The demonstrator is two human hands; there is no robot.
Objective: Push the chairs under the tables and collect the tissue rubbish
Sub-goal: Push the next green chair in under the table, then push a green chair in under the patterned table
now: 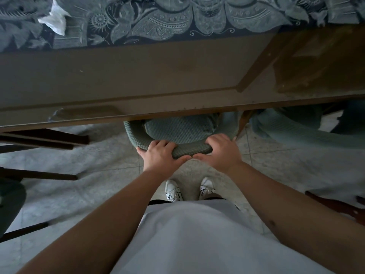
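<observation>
A chair with a green knitted cover stands right below me, its seat mostly tucked under the brown wooden table. My left hand and my right hand both grip the top of its backrest, fingers curled over the far side and thumbs meeting on the near side. A crumpled white tissue lies on the patterned blue-grey cloth at the table's far left.
Dark wooden chair legs stick out at the left. Another green-covered chair sits to the right under the table. A reddish wooden chair part shows at the right edge. My white shoes stand on the tiled floor.
</observation>
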